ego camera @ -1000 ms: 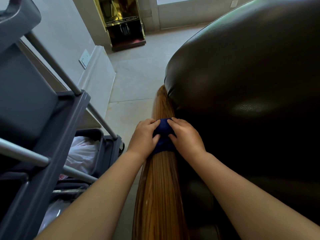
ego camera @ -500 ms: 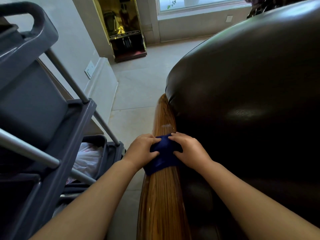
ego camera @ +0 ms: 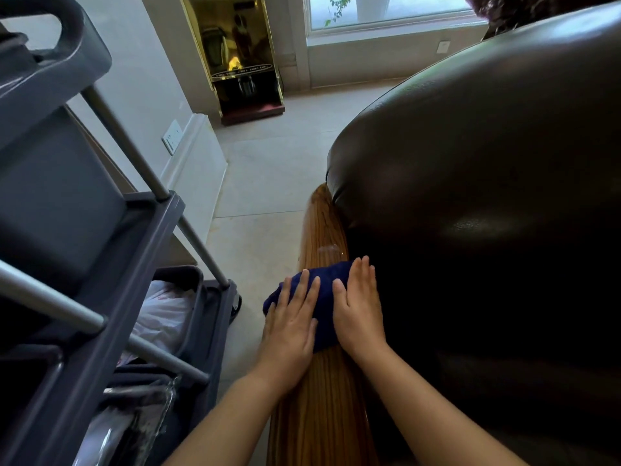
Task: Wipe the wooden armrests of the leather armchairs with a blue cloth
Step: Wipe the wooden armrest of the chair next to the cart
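With both palms pressed flat, pinning the blue cloth (ego camera: 321, 297) across the rounded top of the wooden armrest (ego camera: 324, 412). Left hand (ego camera: 290, 326) on the outer side, fingers (ego camera: 304, 287) stretched out straight and released, not clenched, just pushing down through the fabric. Right hand (ego camera: 359, 314) alongside on the inner edge, fingers likewise flat and spread, touching the dark leather armchair (ego camera: 487, 213) where it swells over the wood. Cloth draped over the curve, one corner hanging off the outer side toward the floor (ego camera: 268, 183). Looks mid-stroke on this armrest; a pale smear showing on the wood just beyond the cloth, far tip apparently not yet reached.

Risks from here: with nothing actually gripped, a quick push could slide the palms over the cloth and leave it bunched behind or slipping off the glossy, curved wood to the floor. Right hand riding that close could drag damp cloth onto the leather and streak it. Grey cleaning cart (ego camera: 100, 230) standing near on the left, so a wide left elbow could knock its rail or the white bag (ego camera: 164, 314) on its lower shelf. Uneven pressure across two flat hands could also miss the outer flank of the armrest.
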A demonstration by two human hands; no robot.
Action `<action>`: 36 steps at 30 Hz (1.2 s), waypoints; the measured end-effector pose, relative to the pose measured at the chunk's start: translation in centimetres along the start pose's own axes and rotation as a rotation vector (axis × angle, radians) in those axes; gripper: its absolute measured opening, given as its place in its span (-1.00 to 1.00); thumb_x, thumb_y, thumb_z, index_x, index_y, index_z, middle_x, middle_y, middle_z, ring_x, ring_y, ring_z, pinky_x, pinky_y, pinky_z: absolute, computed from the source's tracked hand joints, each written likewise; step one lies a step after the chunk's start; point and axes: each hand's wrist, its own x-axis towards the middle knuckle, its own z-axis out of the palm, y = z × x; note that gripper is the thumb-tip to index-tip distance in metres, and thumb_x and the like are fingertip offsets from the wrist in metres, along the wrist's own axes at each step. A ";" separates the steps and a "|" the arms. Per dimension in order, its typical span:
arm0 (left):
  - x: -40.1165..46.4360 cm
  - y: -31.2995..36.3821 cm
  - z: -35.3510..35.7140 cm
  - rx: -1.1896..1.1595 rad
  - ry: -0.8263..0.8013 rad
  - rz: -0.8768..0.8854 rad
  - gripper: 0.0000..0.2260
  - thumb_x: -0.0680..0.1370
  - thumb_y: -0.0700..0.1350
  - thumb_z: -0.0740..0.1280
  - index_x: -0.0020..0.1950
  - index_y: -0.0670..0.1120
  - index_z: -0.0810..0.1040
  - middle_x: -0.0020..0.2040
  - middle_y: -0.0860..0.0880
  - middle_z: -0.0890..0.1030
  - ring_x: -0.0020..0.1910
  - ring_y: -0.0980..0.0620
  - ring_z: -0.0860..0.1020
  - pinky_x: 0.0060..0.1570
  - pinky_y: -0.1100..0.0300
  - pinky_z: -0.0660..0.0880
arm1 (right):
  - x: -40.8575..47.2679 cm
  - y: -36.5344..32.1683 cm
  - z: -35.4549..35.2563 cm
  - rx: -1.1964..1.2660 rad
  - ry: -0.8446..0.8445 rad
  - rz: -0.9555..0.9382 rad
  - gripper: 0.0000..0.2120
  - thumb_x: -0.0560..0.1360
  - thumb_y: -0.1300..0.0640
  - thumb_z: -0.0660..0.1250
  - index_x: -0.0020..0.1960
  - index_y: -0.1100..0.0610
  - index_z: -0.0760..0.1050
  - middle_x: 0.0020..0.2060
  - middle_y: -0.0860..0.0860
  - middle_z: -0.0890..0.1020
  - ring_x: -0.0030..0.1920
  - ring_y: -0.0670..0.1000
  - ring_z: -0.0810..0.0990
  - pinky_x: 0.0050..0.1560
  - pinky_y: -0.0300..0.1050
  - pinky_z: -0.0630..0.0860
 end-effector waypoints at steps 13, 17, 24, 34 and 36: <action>1.1 -0.8 -1.0 0.093 0.041 0.000 -0.49 0.60 0.07 -0.09 0.34 0.22 -0.44 0.38 0.25 -0.48 0.35 0.27 -0.48 0.36 0.08 -0.43 | 4.6 1.5 -2.3 -0.138 -0.147 -0.395 -0.45 0.62 0.09 0.01 0.48 0.10 -0.21 0.40 -0.16 -0.25 0.41 -0.21 -0.31 0.38 -0.31 -0.27; 0.9 -0.3 -0.3 -0.017 0.019 -0.011 -0.43 0.61 0.01 -0.02 0.34 0.18 -0.45 0.41 0.22 -0.44 0.35 0.29 -0.47 0.42 0.13 -0.29 | 4.4 1.2 -2.2 -0.187 -0.089 -0.340 -0.44 0.61 0.00 -0.01 0.49 0.08 -0.20 0.43 -0.15 -0.24 0.42 -0.20 -0.29 0.44 -0.19 -0.24; 0.1 0.6 -0.4 0.018 0.066 -0.073 -0.48 0.60 0.07 -0.08 0.38 0.15 -0.39 0.44 0.20 -0.35 0.40 0.25 -0.36 0.42 0.13 -0.12 | 4.5 -1.4 1.2 -0.108 0.145 -0.148 -0.45 0.61 0.04 -0.04 0.49 0.17 -0.20 0.52 0.06 -0.13 0.48 -0.08 -0.20 0.43 -0.16 -0.24; -1.4 0.4 -1.0 0.063 0.129 0.000 -0.49 0.51 0.12 -0.22 0.47 0.11 -0.10 0.48 0.23 -0.08 0.43 0.24 -0.05 0.32 0.26 -0.04 | 8.2 -2.2 -1.7 -0.094 -0.107 -0.537 -0.50 0.60 0.22 0.05 0.48 0.20 -0.05 0.51 0.07 0.00 0.47 -0.12 -0.12 0.40 -0.37 -0.17; -1.5 0.3 -0.9 0.019 0.110 -0.005 -0.53 0.53 0.08 -0.15 0.43 0.14 -0.16 0.46 0.24 -0.13 0.44 0.28 -0.12 0.37 0.25 -0.10 | 9.0 -2.7 -1.2 -0.192 0.007 -0.473 -0.49 0.61 0.11 0.01 0.49 0.23 -0.07 0.51 0.10 -0.01 0.50 -0.02 -0.10 0.43 -0.25 -0.16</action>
